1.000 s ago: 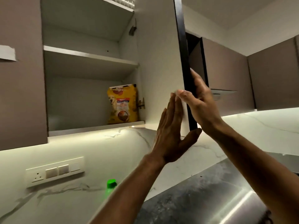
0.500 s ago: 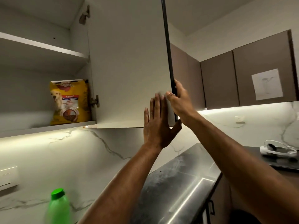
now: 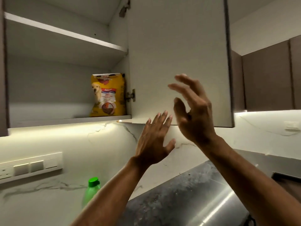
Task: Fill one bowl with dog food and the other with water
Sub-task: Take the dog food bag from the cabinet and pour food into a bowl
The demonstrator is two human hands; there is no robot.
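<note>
So from the head view, the cupboard door (image 3: 179, 62) is swung wide, leaving a clear path to the dog food bag (image 3: 108, 95) upright on the lower shelf (image 3: 48, 121). Left hand (image 3: 154, 141) and right hand (image 3: 193, 110) are both raised, each grip open and empty, probably about to reach in. No bowls visible.

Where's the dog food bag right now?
The dog food bag stands upright on the lower shelf of the open wall cabinet, left of centre in the head view, against the right wall beside the door hinge.
</note>
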